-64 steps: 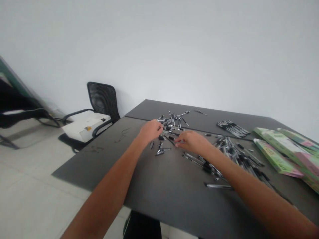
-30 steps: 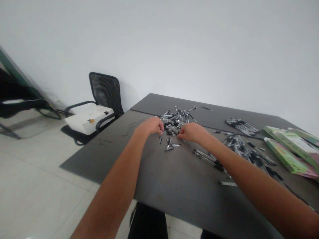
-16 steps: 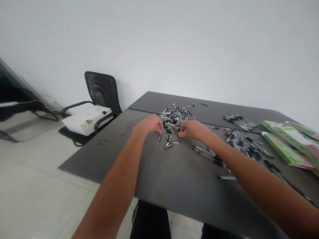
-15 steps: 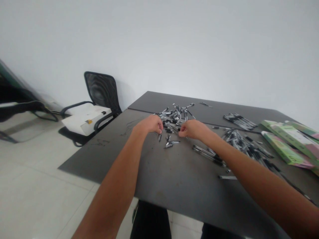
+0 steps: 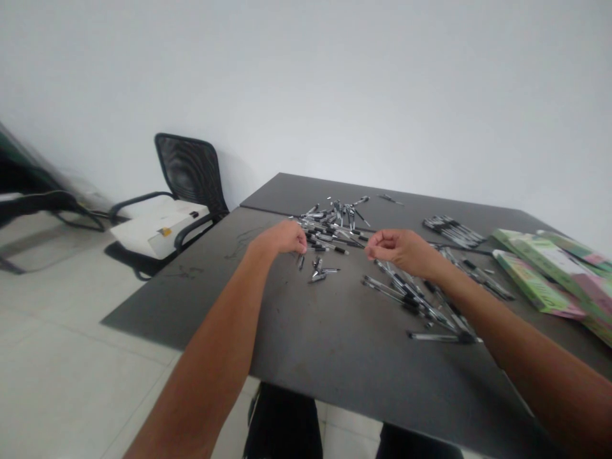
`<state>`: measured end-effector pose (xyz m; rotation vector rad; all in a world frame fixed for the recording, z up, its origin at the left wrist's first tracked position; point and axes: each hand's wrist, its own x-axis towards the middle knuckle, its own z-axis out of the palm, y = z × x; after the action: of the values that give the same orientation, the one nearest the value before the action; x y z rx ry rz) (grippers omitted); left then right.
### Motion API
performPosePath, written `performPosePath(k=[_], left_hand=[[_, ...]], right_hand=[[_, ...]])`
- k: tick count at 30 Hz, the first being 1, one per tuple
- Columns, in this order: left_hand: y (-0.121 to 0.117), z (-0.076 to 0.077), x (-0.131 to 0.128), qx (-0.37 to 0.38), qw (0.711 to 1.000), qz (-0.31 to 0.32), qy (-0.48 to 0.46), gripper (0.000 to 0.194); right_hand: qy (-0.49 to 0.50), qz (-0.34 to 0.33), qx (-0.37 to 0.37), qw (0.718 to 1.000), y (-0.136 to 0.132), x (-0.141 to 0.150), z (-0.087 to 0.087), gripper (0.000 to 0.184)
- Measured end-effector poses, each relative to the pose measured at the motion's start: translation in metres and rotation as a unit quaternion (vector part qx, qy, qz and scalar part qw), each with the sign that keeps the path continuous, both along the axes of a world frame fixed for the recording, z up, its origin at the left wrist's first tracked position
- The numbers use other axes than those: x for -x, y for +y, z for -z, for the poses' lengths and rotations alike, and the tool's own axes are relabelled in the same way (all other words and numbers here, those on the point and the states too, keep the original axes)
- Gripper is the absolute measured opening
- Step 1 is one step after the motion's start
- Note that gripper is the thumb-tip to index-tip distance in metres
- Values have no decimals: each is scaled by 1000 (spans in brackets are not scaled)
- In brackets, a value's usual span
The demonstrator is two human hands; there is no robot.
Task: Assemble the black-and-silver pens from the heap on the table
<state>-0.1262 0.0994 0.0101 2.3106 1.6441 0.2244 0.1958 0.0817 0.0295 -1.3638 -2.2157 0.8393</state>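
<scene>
My left hand [image 5: 289,237] is closed in a pinch at the near-left edge of a heap of pen parts [image 5: 329,223], clear and black pieces. Just under its fingertips lies a short dark piece [image 5: 301,262]; what the fingers hold, if anything, is hidden. To the right, my right hand [image 5: 400,250] hovers with curled fingers and the thumb tip near the index tip. Anything between those fingertips is too small to make out. Below that hand a loose pile of clear pens with black ends [image 5: 411,296] spreads under my forearm. A few small caps [image 5: 321,273] lie between both hands.
The dark table [image 5: 306,344] has a seam across it. A neat row of pens [image 5: 453,231] lies at the back right, beside green and pink boxes [image 5: 549,274]. A black mesh chair [image 5: 189,169] with a white box [image 5: 157,223] stands left.
My right hand has moved right, from the edge of the heap of parts to above the pen pile. My left hand stays at the heap's left edge. The view has shifted slightly.
</scene>
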Motion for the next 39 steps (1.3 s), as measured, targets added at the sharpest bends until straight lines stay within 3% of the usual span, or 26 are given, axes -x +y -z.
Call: performPosePath(k=[4,10,15,20,24,27,32,36,39], left_hand=[[-4,-4,-4,-28,1000,15,0,19],[-12,-18,-14,-121,992,34,-1,26],[-22,-21,-45,-232,970,55,-47,31],[-46,-14,-96,-374,902,116,-184,23],[-71,-9,-131,-388,876,154,-242,17],[-87,-6,-147,-377,871,169,-267,14],[-103,-4,-158,-382,869,167,-268,11],[-108,-3,-162,-402,858,181,-263,10],[-110,-1,-163,-408,856,192,-253,10]], right_hand=[[153,30,94,983,-19,-13,2,56],[317,96,155,931,-39,-34,0,38],[430,86,187,879,-54,-55,-7,35],[482,72,98,868,-64,-71,-14,45],[513,119,-40,849,-72,-77,-22,34],[504,132,-149,841,-85,-78,-31,43],[518,138,-282,795,-110,-75,-41,39],[520,150,-342,768,-119,-74,-41,39],[505,156,-357,770,-122,-74,-41,40]])
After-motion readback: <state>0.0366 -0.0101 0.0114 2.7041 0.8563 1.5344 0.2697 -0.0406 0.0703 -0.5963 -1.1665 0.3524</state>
